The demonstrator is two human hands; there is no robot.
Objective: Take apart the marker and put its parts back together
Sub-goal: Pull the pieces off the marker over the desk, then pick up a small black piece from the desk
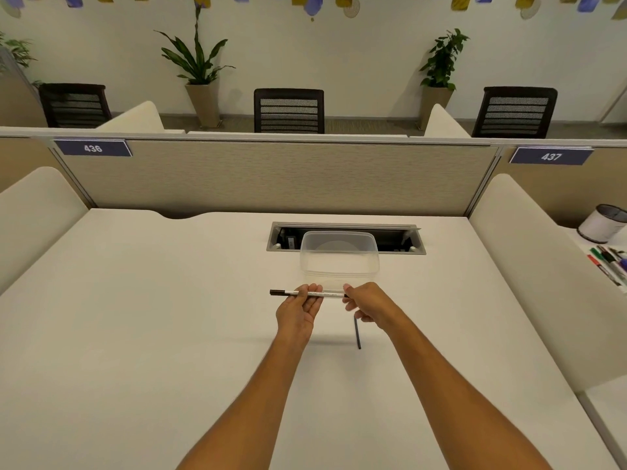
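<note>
A slim white marker (330, 294) with a black end at its left is held level above the white desk (135, 317). My left hand (298, 310) grips the barrel near its middle from below, palm up. My right hand (364, 305) pinches the marker's right end, which its fingers hide. A thin dark rod (357, 334), apart from the marker, lies on the desk just under my right hand.
A clear plastic container (339, 257) stands right behind the hands, before an open cable hatch (346, 237). Partitions wall in the desk at back and sides. On the neighbouring desk at right are several markers (609, 264) and a mesh cup (602, 227).
</note>
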